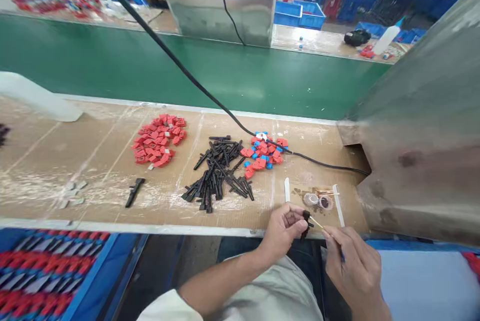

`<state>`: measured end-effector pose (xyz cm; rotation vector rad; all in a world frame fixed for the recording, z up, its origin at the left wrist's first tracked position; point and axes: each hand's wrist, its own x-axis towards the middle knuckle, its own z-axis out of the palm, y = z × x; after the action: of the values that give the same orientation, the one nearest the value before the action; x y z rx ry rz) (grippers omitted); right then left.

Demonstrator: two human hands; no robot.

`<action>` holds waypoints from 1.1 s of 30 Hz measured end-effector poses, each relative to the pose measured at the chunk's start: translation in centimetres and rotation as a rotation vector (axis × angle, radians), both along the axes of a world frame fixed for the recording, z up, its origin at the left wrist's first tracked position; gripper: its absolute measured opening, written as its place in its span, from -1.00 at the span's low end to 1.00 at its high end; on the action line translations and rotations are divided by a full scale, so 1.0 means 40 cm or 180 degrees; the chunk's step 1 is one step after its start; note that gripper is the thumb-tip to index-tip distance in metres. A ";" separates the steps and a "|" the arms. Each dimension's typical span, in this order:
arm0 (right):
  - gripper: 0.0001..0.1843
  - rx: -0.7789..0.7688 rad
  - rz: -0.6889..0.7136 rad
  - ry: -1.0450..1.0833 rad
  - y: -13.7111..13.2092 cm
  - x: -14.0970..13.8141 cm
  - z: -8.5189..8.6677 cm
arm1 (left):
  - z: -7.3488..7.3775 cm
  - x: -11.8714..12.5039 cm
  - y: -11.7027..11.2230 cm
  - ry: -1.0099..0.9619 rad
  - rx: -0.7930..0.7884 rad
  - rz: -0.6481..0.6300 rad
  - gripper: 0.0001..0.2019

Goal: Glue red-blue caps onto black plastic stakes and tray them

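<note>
My left hand (284, 228) is closed on a small black plastic part (306, 223) at the table's front edge. My right hand (354, 261) pinches a thin wooden stick (318, 224) whose tip touches that part. Just beyond them sit two small round dishes (317, 201), one with dark paste, on a stained patch of the table. A pile of black parts (219, 173) lies in the middle of the table. One red pile (159, 139) lies to its left. A red and blue pile (264, 153) lies to its right.
A single black part (134, 192) and several grey bits (73, 193) lie at the left. A black cable (195, 81) crosses the green conveyor belt (112, 61). A metal housing (423, 126) stands at the right. A blue tray (52, 273) of red parts sits below left.
</note>
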<state>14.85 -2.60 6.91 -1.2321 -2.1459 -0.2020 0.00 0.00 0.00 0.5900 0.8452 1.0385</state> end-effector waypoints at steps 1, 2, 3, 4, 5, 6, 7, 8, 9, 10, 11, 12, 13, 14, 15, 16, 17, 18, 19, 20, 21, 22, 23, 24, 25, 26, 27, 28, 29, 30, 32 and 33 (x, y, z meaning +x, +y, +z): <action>-0.86 0.0003 0.0024 0.0027 0.003 0.002 -0.001 | 0.001 -0.002 0.000 0.0005 0.0034 -0.0013 -0.39; -0.86 -0.0005 0.0043 0.0061 0.007 0.004 -0.003 | 0.002 -0.004 -0.001 0.0002 0.0062 -0.0038 -0.39; -0.87 -0.0024 0.0055 0.0101 0.011 0.006 -0.004 | 0.003 -0.007 0.000 -0.0009 0.0085 -0.0076 -0.40; -0.87 -0.0053 0.0060 0.0146 0.015 0.009 -0.005 | 0.004 -0.011 0.000 -0.0028 0.0102 -0.0126 -0.41; -0.88 -0.0103 0.0067 0.0195 0.019 0.013 -0.006 | 0.005 -0.015 0.002 -0.0052 0.0114 -0.0204 -0.41; -0.89 -0.0157 0.0060 0.0252 0.023 0.017 -0.008 | 0.007 -0.020 0.003 -0.0087 0.0125 -0.0284 -0.42; -0.89 -0.0206 0.0035 0.0326 0.028 0.021 -0.009 | 0.008 -0.026 0.005 -0.0131 0.0126 -0.0354 -0.42; -0.90 -0.0265 0.0004 0.0409 0.032 0.024 -0.010 | 0.009 -0.031 0.006 -0.0186 0.0113 -0.0410 -0.43; -0.90 -0.0320 -0.0029 0.0489 0.034 0.027 -0.011 | 0.010 -0.035 0.008 -0.0251 0.0081 -0.0453 -0.43; -0.90 -0.0362 -0.0057 0.0554 0.036 0.029 -0.012 | 0.010 -0.039 0.009 -0.0327 0.0022 -0.0478 -0.42; -0.89 -0.0394 -0.0068 0.0594 0.036 0.030 -0.012 | 0.009 -0.041 0.009 -0.0411 -0.0068 -0.0488 -0.41; -0.89 -0.0408 -0.0050 0.0602 0.035 0.029 -0.012 | 0.008 -0.042 0.009 -0.0502 -0.0188 -0.0495 -0.40; -0.89 -0.0396 -0.0005 0.0570 0.033 0.028 -0.010 | 0.007 -0.042 0.008 -0.0592 -0.0322 -0.0509 -0.39; -0.88 -0.0358 0.0058 0.0506 0.029 0.025 -0.009 | 0.005 -0.041 0.007 -0.0666 -0.0447 -0.0523 -0.38; -0.88 -0.0292 0.0129 0.0421 0.025 0.022 -0.007 | 0.005 -0.040 0.006 -0.0709 -0.0538 -0.0525 -0.37; -0.88 -0.0221 0.0200 0.0320 0.020 0.019 -0.004 | 0.005 -0.038 0.004 -0.0708 -0.0567 -0.0514 -0.36; -0.88 -0.0168 0.0250 0.0214 0.017 0.015 -0.002 | 0.006 -0.037 0.001 -0.0651 -0.0523 -0.0487 -0.36; -0.88 -0.0133 0.0280 0.0118 0.014 0.011 0.000 | 0.008 -0.035 -0.001 -0.0544 -0.0420 -0.0432 -0.37; -0.88 -0.0105 0.0288 0.0044 0.013 0.008 0.001 | 0.011 -0.035 -0.003 -0.0404 -0.0285 -0.0354 -0.38; -0.88 -0.0081 0.0277 0.0002 0.013 0.006 0.001 | 0.015 -0.035 -0.004 -0.0259 -0.0154 -0.0276 -0.40; -0.88 -0.0065 0.0256 -0.0002 0.015 0.004 0.001 | 0.018 -0.037 -0.005 -0.0147 -0.0056 -0.0228 -0.41; -0.89 -0.0061 0.0238 0.0030 0.018 0.003 -0.001 | 0.021 -0.039 -0.005 -0.0095 -0.0010 -0.0216 -0.42; -0.89 -0.0065 0.0220 0.0093 0.020 0.004 -0.003 | 0.023 -0.041 -0.005 -0.0115 -0.0023 -0.0238 -0.42; -0.89 -0.0086 0.0197 0.0189 0.022 0.005 -0.005 | 0.023 -0.044 -0.003 -0.0203 -0.0091 -0.0294 -0.41; -0.89 -0.0153 0.0156 0.0309 0.023 0.007 -0.009 | 0.022 -0.047 -0.001 -0.0338 -0.0207 -0.0374 -0.41; -0.90 -0.0255 0.0085 0.0453 0.023 0.009 -0.012 | 0.020 -0.050 0.001 -0.0495 -0.0359 -0.0457 -0.40; -0.91 -0.0375 -0.0020 0.0619 0.020 0.012 -0.016 | 0.017 -0.053 0.003 -0.0649 -0.0528 -0.0529 -0.39; -0.91 -0.0505 -0.0161 0.0824 0.016 0.016 -0.020 | 0.014 -0.055 0.006 -0.0792 -0.0697 -0.0590 -0.39; -0.91 -0.0640 -0.0319 0.1077 0.011 0.022 -0.025 | 0.010 -0.058 0.008 -0.0922 -0.0849 -0.0654 -0.40; -0.90 -0.0757 -0.0468 0.1367 0.006 0.028 -0.028 | 0.007 -0.060 0.010 -0.1042 -0.0977 -0.0715 -0.41; -0.88 -0.0819 -0.0697 0.1981 -0.002 0.044 -0.033 | 0.001 -0.062 0.012 -0.1264 -0.1152 -0.0811 -0.43; -0.87 -0.0784 -0.0790 0.2211 -0.003 0.053 -0.033 | -0.001 -0.062 0.013 -0.1363 -0.1204 -0.0854 -0.44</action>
<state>16.97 -2.72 5.59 -1.4405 -1.4435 0.3536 -2.49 0.51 -0.03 0.1421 0.5437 0.6981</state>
